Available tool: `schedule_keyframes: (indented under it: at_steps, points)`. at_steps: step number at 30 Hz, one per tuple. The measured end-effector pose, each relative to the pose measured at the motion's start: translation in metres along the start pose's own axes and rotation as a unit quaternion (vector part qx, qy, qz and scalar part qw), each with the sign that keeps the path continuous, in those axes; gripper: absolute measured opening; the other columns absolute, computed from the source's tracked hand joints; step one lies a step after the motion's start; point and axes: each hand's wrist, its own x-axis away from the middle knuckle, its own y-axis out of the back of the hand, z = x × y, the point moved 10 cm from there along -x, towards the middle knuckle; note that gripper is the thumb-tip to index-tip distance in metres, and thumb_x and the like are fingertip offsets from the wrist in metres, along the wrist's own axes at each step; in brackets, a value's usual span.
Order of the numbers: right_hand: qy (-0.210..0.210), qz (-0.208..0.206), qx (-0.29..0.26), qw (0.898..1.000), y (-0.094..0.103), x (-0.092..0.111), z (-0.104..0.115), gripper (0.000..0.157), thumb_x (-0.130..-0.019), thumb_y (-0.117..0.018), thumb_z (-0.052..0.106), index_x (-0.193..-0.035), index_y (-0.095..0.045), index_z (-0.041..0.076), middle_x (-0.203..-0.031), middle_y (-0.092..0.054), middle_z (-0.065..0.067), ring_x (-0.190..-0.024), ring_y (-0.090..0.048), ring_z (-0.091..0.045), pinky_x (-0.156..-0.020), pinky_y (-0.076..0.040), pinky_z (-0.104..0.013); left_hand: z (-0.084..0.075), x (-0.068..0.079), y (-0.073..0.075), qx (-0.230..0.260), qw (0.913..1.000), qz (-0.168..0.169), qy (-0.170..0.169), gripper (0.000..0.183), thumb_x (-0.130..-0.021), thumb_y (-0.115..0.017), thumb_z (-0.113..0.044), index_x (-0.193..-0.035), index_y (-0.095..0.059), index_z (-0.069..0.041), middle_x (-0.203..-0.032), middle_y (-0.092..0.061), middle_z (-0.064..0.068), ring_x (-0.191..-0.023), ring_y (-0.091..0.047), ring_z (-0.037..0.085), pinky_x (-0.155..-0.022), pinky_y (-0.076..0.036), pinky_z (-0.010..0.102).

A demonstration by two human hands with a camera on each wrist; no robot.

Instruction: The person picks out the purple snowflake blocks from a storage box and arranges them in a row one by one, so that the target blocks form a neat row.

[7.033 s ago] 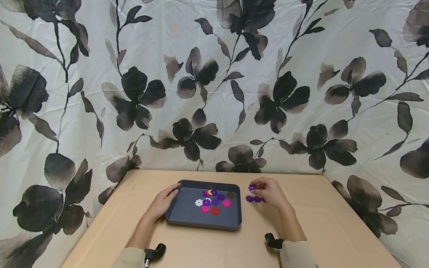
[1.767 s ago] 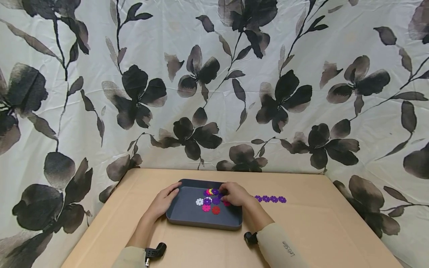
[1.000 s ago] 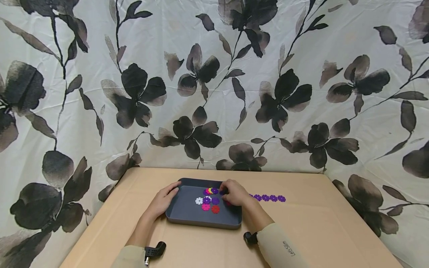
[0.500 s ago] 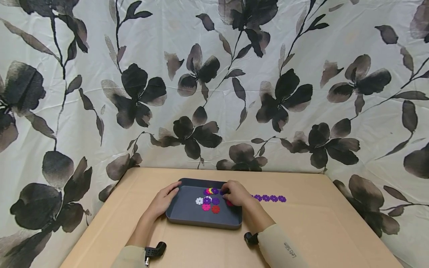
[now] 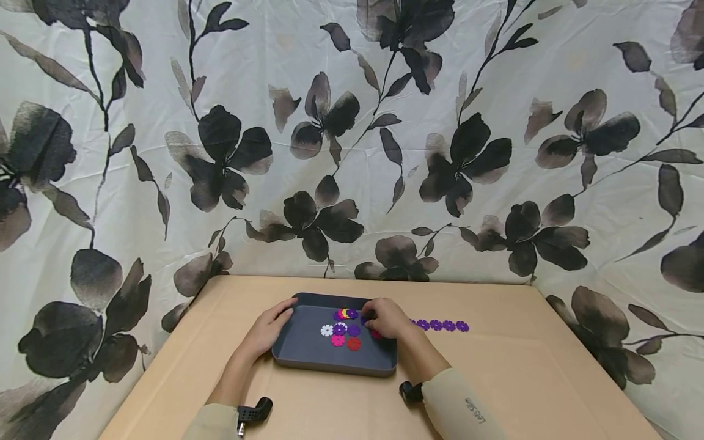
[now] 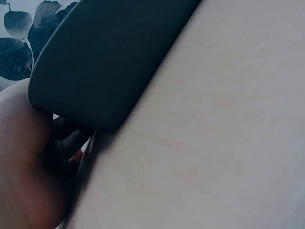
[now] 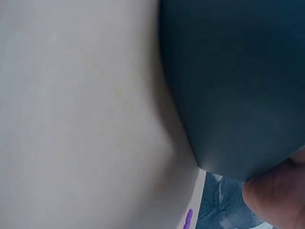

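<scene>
In the head view my left hand (image 5: 266, 330) grips the left rim of the dark grey tray (image 5: 308, 354), with the thumb on the rim. The left wrist view shows fingers curled below the tray's edge. Over the tray's right part, my right hand (image 5: 387, 318) has its fingertips bent down around a purple flower-shaped disc (image 5: 363, 319), mostly hidden by the fingers. Left of them lie white (image 5: 327, 330), purple (image 5: 354, 330), pink (image 5: 338, 341) and red (image 5: 354, 344) flower-shaped discs, some overlapping. A pinkish-red disc (image 5: 376, 334) shows partly beneath the right hand.
Several purple flower-shaped discs (image 5: 448, 326) form a straight row on the tan table (image 5: 522, 366), right of the tray; the right hand covers its near end. A floral cloth (image 5: 330, 183) hangs behind the table's back edge.
Seven seconds ago my right hand held a purple disc beside the tray; now it is over the tray. The purple row reaches farther right. In the last second little has moved.
</scene>
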Motion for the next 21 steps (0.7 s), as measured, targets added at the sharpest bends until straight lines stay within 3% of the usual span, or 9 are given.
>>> schedule_keyframes:
  at_steps: [9,21]
  points:
    - [-0.016,0.013,0.016,1.000,-0.0032,0.0010,0.0017,0.008,-0.090,-0.081,0.011,-0.094,-0.074,0.014,-0.093,-0.066,-0.001,-0.084,-0.055,-0.016,-0.081,-0.052,-0.038,0.0006,-0.0006,0.0002,-0.002,1.0000,0.000,-0.008,0.044,-0.112,-0.047,-0.029,-0.155,-0.052,-0.017,-0.162,-0.046,0.013,-0.154,-0.036,0.036,-0.127,-0.027,0.058]
    - [-0.002,-0.021,-0.020,1.000,0.0023,0.0012,-0.0024,0.013,-0.084,-0.087,0.009,-0.088,-0.077,0.015,-0.089,-0.062,0.002,-0.078,-0.056,-0.013,-0.074,-0.051,-0.034,0.0002,0.0007,0.0005,0.003,1.0000,0.002,-0.004,0.044,-0.112,-0.048,-0.029,-0.155,-0.052,-0.018,-0.162,-0.045,0.013,-0.155,-0.035,0.036,-0.127,-0.027,0.058]
